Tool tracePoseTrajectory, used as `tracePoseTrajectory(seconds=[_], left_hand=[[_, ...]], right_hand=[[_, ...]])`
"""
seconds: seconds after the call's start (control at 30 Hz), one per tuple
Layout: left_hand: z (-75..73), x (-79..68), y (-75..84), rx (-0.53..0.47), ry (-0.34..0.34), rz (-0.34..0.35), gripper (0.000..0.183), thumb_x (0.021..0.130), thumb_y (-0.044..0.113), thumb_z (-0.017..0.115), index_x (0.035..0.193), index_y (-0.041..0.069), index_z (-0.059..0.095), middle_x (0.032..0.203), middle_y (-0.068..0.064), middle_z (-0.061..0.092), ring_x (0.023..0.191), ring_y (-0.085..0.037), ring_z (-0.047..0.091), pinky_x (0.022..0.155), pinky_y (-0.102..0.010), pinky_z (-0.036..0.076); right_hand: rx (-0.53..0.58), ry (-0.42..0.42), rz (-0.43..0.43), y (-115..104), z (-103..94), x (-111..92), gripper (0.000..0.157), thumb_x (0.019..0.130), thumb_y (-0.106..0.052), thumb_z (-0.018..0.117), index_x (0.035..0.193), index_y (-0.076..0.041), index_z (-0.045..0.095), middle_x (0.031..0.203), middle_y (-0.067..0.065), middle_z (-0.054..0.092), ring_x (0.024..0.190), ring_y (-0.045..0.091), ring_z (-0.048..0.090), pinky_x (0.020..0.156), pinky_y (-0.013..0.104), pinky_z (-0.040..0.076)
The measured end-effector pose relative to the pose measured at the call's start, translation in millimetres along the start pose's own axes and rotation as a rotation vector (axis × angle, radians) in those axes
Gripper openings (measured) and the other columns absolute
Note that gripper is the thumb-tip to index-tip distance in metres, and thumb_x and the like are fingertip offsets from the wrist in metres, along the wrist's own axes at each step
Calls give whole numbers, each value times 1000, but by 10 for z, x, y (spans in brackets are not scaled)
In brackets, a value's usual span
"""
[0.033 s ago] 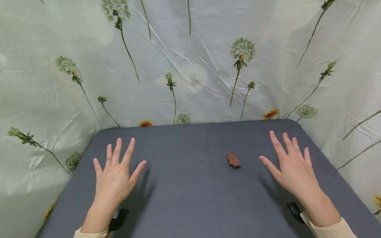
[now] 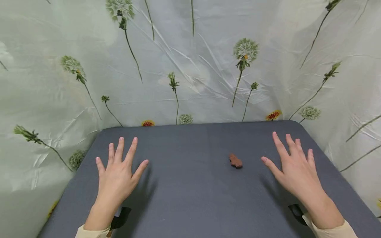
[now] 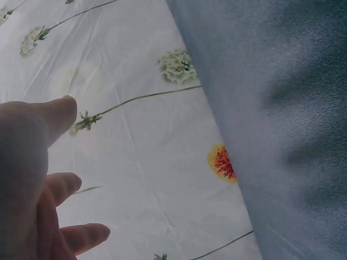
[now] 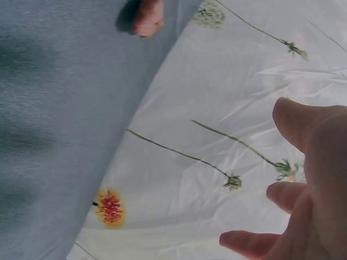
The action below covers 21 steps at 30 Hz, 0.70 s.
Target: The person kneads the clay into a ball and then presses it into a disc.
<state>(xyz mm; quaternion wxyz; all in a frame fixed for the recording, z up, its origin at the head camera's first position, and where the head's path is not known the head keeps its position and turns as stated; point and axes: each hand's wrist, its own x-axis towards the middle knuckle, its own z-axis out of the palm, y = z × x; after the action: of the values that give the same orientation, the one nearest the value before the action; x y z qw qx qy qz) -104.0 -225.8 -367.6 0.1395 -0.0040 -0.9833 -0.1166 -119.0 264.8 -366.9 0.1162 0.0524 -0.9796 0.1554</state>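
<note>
A small reddish-brown lump [image 2: 235, 161] with an uneven outline lies on the dark grey table covering [image 2: 190, 185], right of the middle. In the head view my left hand [image 2: 117, 180] hovers above the left part of the table, fingers spread and straight, holding nothing. To the right of the lump, my right hand [image 2: 297, 172] is likewise held over the table with fingers spread, apart from the lump. The right wrist view shows the lump [image 4: 148, 19] at its top edge and part of the right hand [image 4: 325, 184]. Part of the left hand [image 3: 24, 162] fills the left wrist view's edge.
A pale, shiny sheet [image 2: 202, 76] printed with dandelions and flowers hangs behind the table and along both sides. Dark bands [image 2: 120, 218] sit at the wrists, near cream sleeves [image 2: 330, 229]. The table's far edge has rounded corners.
The whole head view has shifted very slightly, with everything a little further right. Both hands keep their spread pose and the lump stays in place.
</note>
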Motion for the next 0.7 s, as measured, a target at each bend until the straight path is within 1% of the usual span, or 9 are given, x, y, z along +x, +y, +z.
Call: tracePoseTrajectory(seconds=[0.13, 0.27, 0.3, 0.37, 0.43, 0.5, 0.57, 0.63, 0.7], left_hand=[[-15, -2, 33, 1, -6, 3, 85, 106, 62, 57, 174, 39, 12, 180, -21, 15, 162, -58, 13, 113, -92, 7], [-57, -9, 76, 1, -25, -3, 84, 106, 63, 57, 174, 40, 12, 180, -20, 14, 163, -56, 12, 114, -91, 7], [-69, -14, 85, 2, -31, -5, 84, 106, 63, 57, 174, 40, 12, 180, -20, 14, 163, -56, 13, 114, -91, 7], [-89, -31, 98, 7, -39, -7, 84, 107, 62, 57, 174, 39, 11, 180, -21, 14, 163, -55, 14, 115, -91, 7], [-103, -61, 107, 13, -37, -4, 84, 107, 61, 57, 174, 37, 13, 179, -23, 17, 163, -55, 18, 116, -89, 11], [-109, -99, 111, 14, -25, 10, 84, 107, 57, 60, 174, 33, 16, 177, -25, 23, 161, -54, 24, 117, -87, 18], [-108, -140, 117, 7, -6, 33, 84, 107, 52, 64, 174, 29, 20, 174, -26, 29, 157, -53, 33, 116, -83, 29], [-107, -182, 123, -13, 15, 56, 83, 106, 50, 67, 173, 27, 24, 170, -26, 37, 139, -52, 57, 102, -75, 48], [-108, -225, 131, -58, 27, 63, 80, 106, 49, 67, 172, 27, 28, 166, -24, 43, 114, -47, 71, 82, -64, 58]], right_hand=[[-4, 5, 5, 14, 13, -69, 90, 106, -56, 63, 175, -27, 12, 171, 39, 20, 152, 69, 21, 115, 89, 5], [-5, 8, -9, 13, 53, -113, 91, 105, -54, 66, 175, -24, 15, 169, 40, 25, 149, 69, 29, 114, 88, 14], [-3, 8, -15, 3, 67, -114, 91, 105, -53, 66, 175, -24, 16, 168, 40, 28, 147, 68, 33, 114, 87, 17], [1, 2, -27, -38, 96, -108, 89, 105, -51, 68, 174, -22, 21, 165, 39, 34, 138, 65, 46, 108, 83, 32], [17, -25, -31, -98, 139, -91, 86, 105, -50, 68, 173, -20, 26, 161, 37, 41, 118, 59, 61, 92, 74, 48], [44, -62, -35, -160, 198, -68, 82, 105, -50, 68, 171, -18, 31, 157, 34, 47, 103, 52, 68, 74, 65, 54], [75, -98, -39, -225, 270, -33, 78, 106, -49, 68, 169, -17, 36, 154, 32, 51, 96, 47, 70, 64, 59, 54], [104, -120, -49, -289, 352, 12, 75, 105, -47, 70, 167, -16, 40, 150, 30, 56, 103, 47, 71, 65, 59, 55], [124, -125, -67, -349, 432, 64, 73, 104, -45, 72, 164, -15, 45, 147, 28, 59, 106, 46, 71, 68, 61, 56]])
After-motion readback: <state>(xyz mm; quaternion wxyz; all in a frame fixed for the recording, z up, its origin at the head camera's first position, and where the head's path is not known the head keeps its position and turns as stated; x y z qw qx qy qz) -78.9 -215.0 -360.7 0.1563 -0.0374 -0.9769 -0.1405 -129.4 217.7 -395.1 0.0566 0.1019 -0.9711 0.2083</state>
